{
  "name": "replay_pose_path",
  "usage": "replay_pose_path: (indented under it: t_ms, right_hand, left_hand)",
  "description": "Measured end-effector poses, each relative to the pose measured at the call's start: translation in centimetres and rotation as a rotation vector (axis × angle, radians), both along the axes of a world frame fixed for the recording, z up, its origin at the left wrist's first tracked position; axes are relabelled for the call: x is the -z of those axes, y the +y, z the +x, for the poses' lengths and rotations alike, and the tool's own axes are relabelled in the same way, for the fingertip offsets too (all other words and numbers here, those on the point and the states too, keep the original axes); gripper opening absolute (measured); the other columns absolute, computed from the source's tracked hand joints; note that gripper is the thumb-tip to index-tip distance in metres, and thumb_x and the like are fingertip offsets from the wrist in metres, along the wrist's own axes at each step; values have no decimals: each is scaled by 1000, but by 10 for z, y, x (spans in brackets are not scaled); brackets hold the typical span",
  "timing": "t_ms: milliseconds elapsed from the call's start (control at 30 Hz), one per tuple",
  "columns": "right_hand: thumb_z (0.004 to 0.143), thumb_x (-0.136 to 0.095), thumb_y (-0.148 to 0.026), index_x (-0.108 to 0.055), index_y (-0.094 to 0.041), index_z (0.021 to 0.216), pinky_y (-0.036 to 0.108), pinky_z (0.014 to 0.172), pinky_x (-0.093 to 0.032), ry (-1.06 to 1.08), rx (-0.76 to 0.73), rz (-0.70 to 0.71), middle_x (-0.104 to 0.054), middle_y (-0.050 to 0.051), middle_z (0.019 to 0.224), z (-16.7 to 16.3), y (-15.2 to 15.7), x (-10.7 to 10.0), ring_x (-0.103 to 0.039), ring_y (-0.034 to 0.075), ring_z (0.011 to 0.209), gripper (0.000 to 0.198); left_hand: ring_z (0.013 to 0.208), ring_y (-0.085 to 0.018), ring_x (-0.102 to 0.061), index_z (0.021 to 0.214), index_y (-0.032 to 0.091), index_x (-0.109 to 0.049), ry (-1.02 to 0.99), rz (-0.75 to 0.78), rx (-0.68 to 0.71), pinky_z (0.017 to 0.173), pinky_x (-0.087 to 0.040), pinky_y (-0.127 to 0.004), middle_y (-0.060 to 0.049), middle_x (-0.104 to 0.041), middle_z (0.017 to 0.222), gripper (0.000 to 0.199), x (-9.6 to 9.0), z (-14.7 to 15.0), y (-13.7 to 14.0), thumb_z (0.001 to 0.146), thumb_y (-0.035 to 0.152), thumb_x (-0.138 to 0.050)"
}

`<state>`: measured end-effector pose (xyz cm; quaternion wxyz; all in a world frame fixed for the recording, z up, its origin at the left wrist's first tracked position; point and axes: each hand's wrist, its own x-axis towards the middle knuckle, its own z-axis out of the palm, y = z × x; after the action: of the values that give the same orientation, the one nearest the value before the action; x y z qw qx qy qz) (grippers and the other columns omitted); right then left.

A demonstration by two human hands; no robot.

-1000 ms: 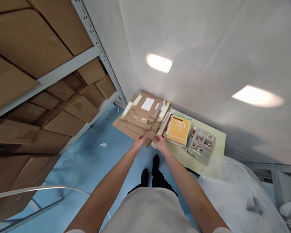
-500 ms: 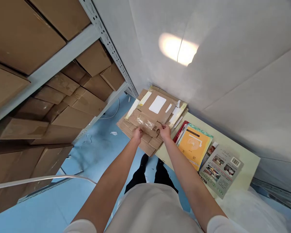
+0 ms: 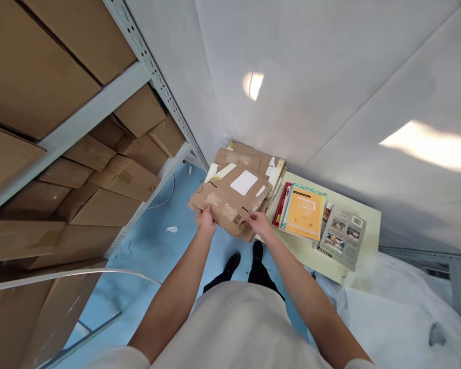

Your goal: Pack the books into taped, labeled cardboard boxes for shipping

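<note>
A flattened cardboard box (image 3: 230, 197) with a white label and shiny tape lies between my hands. Its near edge is pinched by my left hand (image 3: 206, 220) at the left and by my right hand (image 3: 256, 222) at the right. Underneath and behind it is a stack of flattened cardboard (image 3: 261, 160), resting on the left end of a pale yellow table (image 3: 370, 207). Beside my right hand, further right, sit an orange book (image 3: 303, 212) and a grey book (image 3: 343, 237) with photos and a barcode.
Metal shelving (image 3: 94, 110) full of cardboard boxes (image 3: 115, 205) stands at the left. A pale wall (image 3: 311, 66) rises behind the table. Clear plastic sheeting (image 3: 399, 307) bulges at the lower right. A white cable (image 3: 80, 274) crosses at left, above the blue floor (image 3: 157, 241).
The flattened box has been pulled toward me and left, off its former place on the stack, with both hands gripping it. My view has shifted slightly.
</note>
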<state>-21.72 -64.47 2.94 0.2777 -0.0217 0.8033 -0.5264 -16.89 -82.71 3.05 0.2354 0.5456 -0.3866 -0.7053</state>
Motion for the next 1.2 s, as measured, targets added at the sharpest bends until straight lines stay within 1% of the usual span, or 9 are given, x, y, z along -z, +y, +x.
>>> replay_pose_path:
  t_ms: [133, 267, 433, 500, 600, 700, 900, 1067, 1200]
  right_hand:
    - [68, -67, -37, -70, -18, 90, 27, 58, -45, 81, 38, -24, -66, 1, 69, 53, 7, -30, -55, 14, 59, 29]
    - [76, -60, -41, -63, -19, 114, 29, 60, -47, 226, 200, -21, -66, 5, 86, 96, 56, -70, -54, 13, 61, 44]
    - [70, -67, -46, -60, -23, 118, 39, 82, -49, 476, 621, 248, -59, 11, 118, 138, 158, -115, -57, 24, 99, 53]
    - [69, -68, -49, -54, -24, 126, 42, 89, -46, 446, 787, 240, -54, 13, 128, 156, 196, -125, -53, 27, 112, 64]
    - [70, -67, -54, -48, -26, 131, 40, 94, -45, 339, 995, 57, -54, 12, 132, 189, 246, -133, -50, 26, 121, 70]
    - [70, -66, -58, -53, -25, 125, 38, 88, -49, 342, 1158, -87, -63, 9, 118, 235, 293, -139, -58, 25, 109, 66]
    - [70, -67, -58, -61, -22, 105, 35, 78, -51, 412, 1492, -158, -70, 7, 102, 372, 376, -147, -64, 24, 92, 51]
    - [71, -70, -51, -63, -23, 99, 34, 78, -51, 453, 1681, -285, -71, 6, 97, 476, 429, -132, -65, 23, 88, 40]
    - [72, -68, -50, -62, -22, 94, 36, 79, -50, 526, 1844, -210, -70, 5, 95, 527, 458, -117, -64, 23, 87, 36]
  left_hand:
    - [94, -16, -65, 86, 22, -62, 112, -184, 112, 82, -51, -28, -4, -70, 97, 25, -21, 39, -32, 68, 38, -71]
    - [80, -14, -65, 85, 19, -65, 242, -189, 327, 74, -50, -26, -3, -71, 89, 40, -49, 55, -58, 55, 41, -80]
    - [74, -18, -65, 82, 18, -66, 308, -54, 804, 69, -52, -27, -3, -71, 80, 49, -82, 36, -23, 45, 42, -86]
    - [74, -19, -65, 83, 17, -66, 339, -16, 1024, 67, -52, -28, -5, -72, 79, 50, -91, 26, 13, 44, 43, -86]
    - [71, -19, -64, 82, 17, -67, 389, 17, 1336, 65, -52, -28, -5, -71, 78, 46, -101, 17, 81, 48, 43, -85]
    - [68, -18, -63, 80, 18, -67, 437, 37, 1622, 66, -51, -29, -4, -70, 75, 39, -111, 19, 157, 54, 42, -83]
    - [68, -19, -63, 82, 18, -67, 549, 15, 2127, 66, -50, -31, -4, -69, 75, 33, -130, 52, 321, 61, 42, -78]
    - [76, -20, -64, 85, 19, -65, 580, -36, 2266, 69, -50, -30, -5, -70, 81, 30, -129, 110, 464, 67, 42, -73]
    - [92, -23, -63, 101, 19, -62, 557, -117, 2264, 76, -50, -30, -8, -68, 99, 44, -129, 160, 557, 66, 43, -74]
